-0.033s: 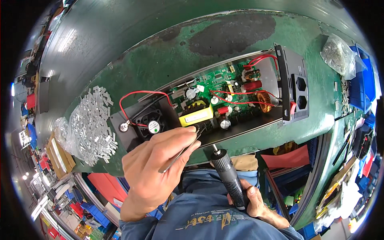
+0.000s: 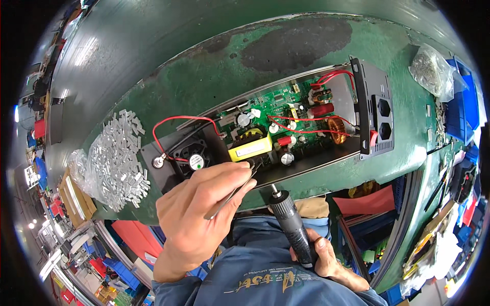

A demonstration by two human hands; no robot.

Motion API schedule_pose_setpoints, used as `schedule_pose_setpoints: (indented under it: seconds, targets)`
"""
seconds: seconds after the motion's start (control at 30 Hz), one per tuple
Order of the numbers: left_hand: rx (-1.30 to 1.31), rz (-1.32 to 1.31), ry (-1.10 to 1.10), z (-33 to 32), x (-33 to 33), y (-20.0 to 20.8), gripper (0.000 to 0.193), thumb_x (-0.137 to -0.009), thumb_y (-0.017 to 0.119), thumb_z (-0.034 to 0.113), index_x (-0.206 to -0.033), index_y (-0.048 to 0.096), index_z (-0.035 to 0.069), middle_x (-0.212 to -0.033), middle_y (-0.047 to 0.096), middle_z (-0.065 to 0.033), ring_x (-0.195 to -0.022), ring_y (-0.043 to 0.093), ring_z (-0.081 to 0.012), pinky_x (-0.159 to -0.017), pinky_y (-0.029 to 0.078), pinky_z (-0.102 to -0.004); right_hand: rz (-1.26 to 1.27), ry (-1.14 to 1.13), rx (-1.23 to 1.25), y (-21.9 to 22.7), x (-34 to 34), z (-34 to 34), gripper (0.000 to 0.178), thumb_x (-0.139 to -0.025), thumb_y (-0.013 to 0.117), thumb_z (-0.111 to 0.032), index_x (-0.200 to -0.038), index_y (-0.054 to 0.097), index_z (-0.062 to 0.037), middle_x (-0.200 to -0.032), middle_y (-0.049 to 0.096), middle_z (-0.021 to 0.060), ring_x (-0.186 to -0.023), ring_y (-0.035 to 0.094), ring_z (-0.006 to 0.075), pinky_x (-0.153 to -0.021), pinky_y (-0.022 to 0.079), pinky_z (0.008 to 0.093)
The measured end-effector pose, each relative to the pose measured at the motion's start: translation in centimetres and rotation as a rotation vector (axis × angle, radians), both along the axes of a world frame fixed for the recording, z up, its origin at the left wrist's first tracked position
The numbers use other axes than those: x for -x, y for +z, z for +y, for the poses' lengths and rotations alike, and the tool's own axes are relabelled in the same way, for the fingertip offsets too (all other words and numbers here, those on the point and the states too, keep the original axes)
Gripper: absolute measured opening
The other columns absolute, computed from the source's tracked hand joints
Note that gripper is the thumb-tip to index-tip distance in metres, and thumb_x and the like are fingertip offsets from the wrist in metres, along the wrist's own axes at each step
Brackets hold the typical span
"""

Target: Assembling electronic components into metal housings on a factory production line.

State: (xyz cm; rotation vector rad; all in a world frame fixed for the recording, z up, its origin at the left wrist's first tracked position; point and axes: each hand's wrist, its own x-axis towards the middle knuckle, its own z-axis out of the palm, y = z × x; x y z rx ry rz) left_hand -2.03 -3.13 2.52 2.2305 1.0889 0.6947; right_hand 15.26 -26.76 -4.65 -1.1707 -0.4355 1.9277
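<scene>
Pinched between the thumb and fingers of my left hand [image 2: 196,217] is a pair of metal tweezers [image 2: 230,198]. Their tips reach over the near edge of an open black metal case [image 2: 311,166], beside a yellow-wrapped transformer [image 2: 251,148]. What the tips touch is too small to make out. My right hand [image 2: 324,255] is wrapped round a black electric screwdriver [image 2: 292,224], its bit pointing up toward the case's near wall. Inside the case sit a green circuit board [image 2: 278,99], red wires, a copper coil [image 2: 337,129] and a fan [image 2: 196,161] at the left end.
A heap of small grey metal pieces [image 2: 120,158] lies on the green bench [image 2: 204,89] left of the case. To the right are a clear bag of small parts [image 2: 429,66] and blue bins [image 2: 462,104]. The socket panel [image 2: 377,109] stands up at the case's right end.
</scene>
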Motion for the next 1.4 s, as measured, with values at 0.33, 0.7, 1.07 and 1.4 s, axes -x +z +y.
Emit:
schedule_pose_setpoints:
  seconds: [0.33, 0.7, 1.07, 1.4]
  targets:
    - [-0.041, 0.063, -0.009, 0.1, -0.5, 0.0, 0.032, -0.072, 0.086, -0.003, -0.099, 0.07, 0.003, -0.094, 0.074, -0.0116, -0.082, 0.073, -0.0237, -0.071, 0.057, -0.0326, -0.007, 0.032, 0.004, 0.2, -0.6, 0.4, 0.078, -0.106, 0.028, -0.063, -0.141, 0.044, 0.0048, -0.094, 0.064, 0.0088, -0.082, 0.058, 0.014, -0.075, 0.046, 0.0293]
    - [-0.083, 0.07, -0.012, 0.1, -0.4, -0.3, 0.03, -0.073, 0.086, -0.002, -0.098, 0.07, 0.003, -0.091, 0.075, -0.0115, -0.08, 0.073, -0.0241, -0.069, 0.057, -0.0323, 0.012, 0.025, 0.026, 0.4, -0.5, 0.5, 0.079, -0.105, 0.028, -0.064, -0.139, 0.045, 0.0051, -0.096, 0.064, 0.009, -0.084, 0.059, 0.0144, -0.078, 0.046, 0.0291]
    - [-0.062, 0.034, 0.004, 0.0, 0.2, -0.4, 0.026, -0.076, 0.082, -0.006, -0.097, 0.068, 0.0, -0.091, 0.075, -0.0133, -0.081, 0.073, -0.0268, -0.072, 0.058, -0.0338, 0.051, 0.011, 0.041, 0.0, -0.3, -0.1, 0.077, -0.105, 0.032, -0.063, -0.141, 0.045, 0.0039, -0.098, 0.063, 0.0086, -0.087, 0.058, 0.0138, -0.08, 0.046, 0.0291]
    - [-0.029, -0.02, -0.003, 0.0, 0.5, -0.5, 0.024, -0.08, 0.078, -0.009, -0.1, 0.067, -0.003, -0.091, 0.075, -0.0167, -0.084, 0.075, -0.0287, -0.076, 0.06, -0.0363, 0.192, -0.04, 0.091, 0.7, 0.1, 0.1, 0.077, -0.104, 0.033, -0.064, -0.141, 0.045, 0.0033, -0.101, 0.064, 0.0086, -0.089, 0.062, 0.0146, -0.083, 0.048, 0.0292]
